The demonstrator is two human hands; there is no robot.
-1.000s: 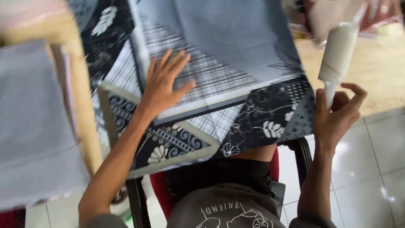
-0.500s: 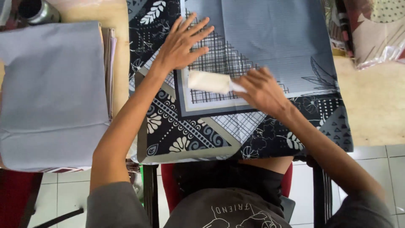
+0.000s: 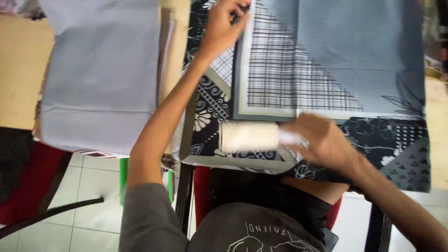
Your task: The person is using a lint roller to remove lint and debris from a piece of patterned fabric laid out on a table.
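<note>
Pale wooden tabletop [image 3: 18, 74], bearing a stack of plain grey folded cloth [image 3: 100, 70] at left and a patterned black, grey and white cloth [image 3: 326, 70] spread beside it.

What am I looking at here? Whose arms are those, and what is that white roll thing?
The camera sits on a person's head and looks down, so you see that person's own two arms. There is only this one view. On the table lies a patterned cloth in black, grey and white. The right hand holds a white roller by its handle and has it lying on the cloth's near edge. The left hand is on the cloth near its far left part. Beside it, to the left, lies a plain grey folded fabric.
</note>
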